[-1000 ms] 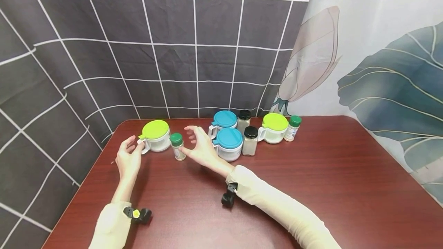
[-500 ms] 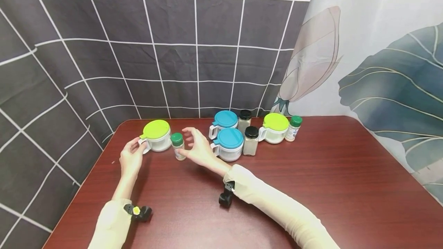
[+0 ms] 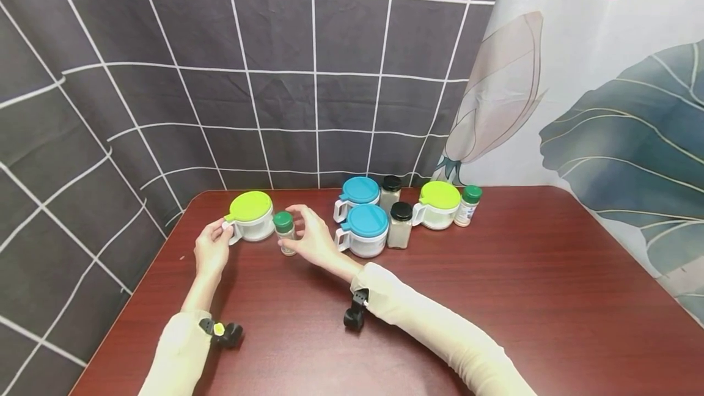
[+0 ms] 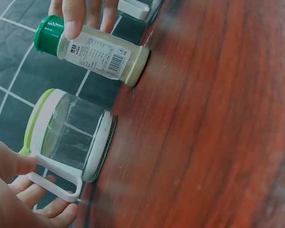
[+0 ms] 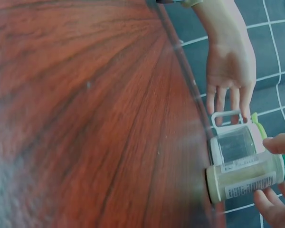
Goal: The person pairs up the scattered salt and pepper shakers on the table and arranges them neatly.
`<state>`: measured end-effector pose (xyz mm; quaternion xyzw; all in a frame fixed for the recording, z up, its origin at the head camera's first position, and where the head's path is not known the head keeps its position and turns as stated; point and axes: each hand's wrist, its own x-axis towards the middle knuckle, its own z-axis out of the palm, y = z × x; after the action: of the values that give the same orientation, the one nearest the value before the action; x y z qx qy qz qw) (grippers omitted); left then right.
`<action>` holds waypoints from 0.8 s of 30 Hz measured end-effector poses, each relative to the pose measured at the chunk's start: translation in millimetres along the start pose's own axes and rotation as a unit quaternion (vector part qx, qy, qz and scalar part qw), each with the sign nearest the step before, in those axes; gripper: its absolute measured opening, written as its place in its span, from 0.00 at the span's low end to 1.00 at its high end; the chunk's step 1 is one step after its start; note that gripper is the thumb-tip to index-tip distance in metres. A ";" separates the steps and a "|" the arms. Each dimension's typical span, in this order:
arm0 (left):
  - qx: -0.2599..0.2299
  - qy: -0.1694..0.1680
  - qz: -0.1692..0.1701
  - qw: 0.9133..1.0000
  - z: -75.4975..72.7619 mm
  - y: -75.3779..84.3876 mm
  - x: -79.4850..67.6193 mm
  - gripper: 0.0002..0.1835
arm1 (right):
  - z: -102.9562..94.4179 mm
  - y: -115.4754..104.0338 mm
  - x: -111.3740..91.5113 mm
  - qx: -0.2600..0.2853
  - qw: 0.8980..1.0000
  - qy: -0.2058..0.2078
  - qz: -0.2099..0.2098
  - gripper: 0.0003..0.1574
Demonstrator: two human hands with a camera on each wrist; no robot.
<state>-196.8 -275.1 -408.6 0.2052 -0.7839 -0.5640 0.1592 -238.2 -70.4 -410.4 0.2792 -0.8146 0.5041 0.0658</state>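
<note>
My left hand (image 3: 212,249) is at the white handle of a seasoning jar (image 4: 71,130) with a lime-green lid, at the table's left back. In the left wrist view its thumb lies on the top of the handle, with the fingers behind it. Beside this jar stands a green-capped spice shaker (image 4: 97,53) with a printed label. My right hand (image 3: 319,240) pinches the shaker between thumb and fingers; the right wrist view has the thumb (image 5: 279,143) near the cap and fingertips at the opposite side. Both containers stand upright on the table.
Right of my right hand stand two blue-lidded jars (image 3: 366,222), two black-capped bottles (image 3: 399,234), another lime-lidded jar (image 3: 440,206) and another green-capped shaker (image 3: 467,208). A grey grid-patterned cloth (image 3: 280,102) hangs behind the reddish-brown table (image 3: 297,347).
My left hand has moved right, up to the jar's handle, and its fingers have drawn in. My right hand has moved slightly left and closed around the shaker. The containers stay in place.
</note>
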 end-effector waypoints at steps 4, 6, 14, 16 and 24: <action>0.001 0.000 0.005 1.000 1.2 -2.4 -1.6 0.21 | 1.5 -2.0 -0.6 0.004 1.000 0.006 -0.003 0.37; -0.001 0.000 0.007 1.000 2.1 -3.9 -2.5 0.21 | 2.2 -2.3 -0.6 0.001 1.000 0.005 0.001 0.36; -0.005 0.005 0.018 1.000 3.5 -7.2 -4.8 0.21 | 2.2 -0.5 -1.2 -0.003 1.000 -0.015 0.014 0.35; -0.003 0.003 0.021 1.000 3.2 -6.7 -5.6 0.20 | 2.2 0.3 -1.3 -0.003 1.000 -0.017 0.016 0.34; 0.012 -0.006 0.015 1.000 2.1 -4.6 -10.1 0.20 | 2.6 1.3 -3.8 -0.014 1.000 -0.017 0.020 0.32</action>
<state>-188.5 -269.6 -413.8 0.1922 -0.7944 -0.5535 0.1601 -235.2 -70.8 -414.1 0.2702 -0.8283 0.4887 0.0454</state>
